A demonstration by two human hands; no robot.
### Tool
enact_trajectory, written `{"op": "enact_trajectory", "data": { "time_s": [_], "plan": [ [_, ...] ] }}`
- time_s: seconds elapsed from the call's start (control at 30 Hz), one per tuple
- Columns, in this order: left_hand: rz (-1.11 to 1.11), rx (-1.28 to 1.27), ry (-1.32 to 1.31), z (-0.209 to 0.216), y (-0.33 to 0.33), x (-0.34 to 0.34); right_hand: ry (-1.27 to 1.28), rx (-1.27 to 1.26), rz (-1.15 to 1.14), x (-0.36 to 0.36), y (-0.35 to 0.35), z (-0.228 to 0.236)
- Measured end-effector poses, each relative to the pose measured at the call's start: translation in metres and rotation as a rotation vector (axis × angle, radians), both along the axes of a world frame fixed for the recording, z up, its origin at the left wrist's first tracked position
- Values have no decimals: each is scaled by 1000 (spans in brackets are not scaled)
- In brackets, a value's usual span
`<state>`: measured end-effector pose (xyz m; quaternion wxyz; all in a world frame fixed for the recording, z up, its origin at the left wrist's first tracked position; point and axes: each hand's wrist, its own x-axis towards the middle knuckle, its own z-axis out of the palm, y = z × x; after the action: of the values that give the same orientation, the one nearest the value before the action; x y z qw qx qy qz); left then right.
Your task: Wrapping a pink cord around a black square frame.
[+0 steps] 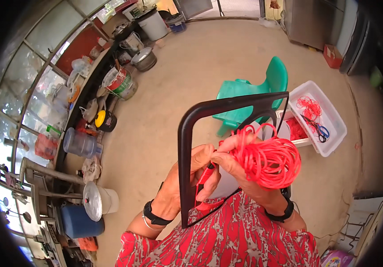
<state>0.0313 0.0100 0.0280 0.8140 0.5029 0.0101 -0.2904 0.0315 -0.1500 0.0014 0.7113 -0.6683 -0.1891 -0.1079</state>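
A: From the head view, what is each hand doing?

B: The left hand point(170, 191) has its fingers closed around a red-wrapped rod point(206, 174). The right hand point(244, 177) grips a looped bundle of red cord point(273, 162), its thumb just beside the left one.

A: And the big dark shape in front?

B: A bent black frame point(188, 119). One side runs down across the left hand, and the top reaches over toward a green chair point(277, 73) on the floor point(164, 102).

A: Where does the bundle sit?

B: In the right hand, bulging out past the fingers, above the person's red patterned shirt point(227, 231).

A: Anything near it?

B: To the right, a white bin point(337, 126) with loose cord point(309, 109) and blue-handled scissors point(323, 132). It overlaps a white box point(306, 142) with more red inside.

A: What's on the wrists?

B: Black bands, one on each.
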Motion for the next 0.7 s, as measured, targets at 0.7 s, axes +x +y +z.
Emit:
{"op": "enact_trajectory", "data": {
  "time_s": [0.7],
  "plan": [
    [5,-120,87,-3,3,-5,539,506,487,6,-9,-35]
  ]
}}
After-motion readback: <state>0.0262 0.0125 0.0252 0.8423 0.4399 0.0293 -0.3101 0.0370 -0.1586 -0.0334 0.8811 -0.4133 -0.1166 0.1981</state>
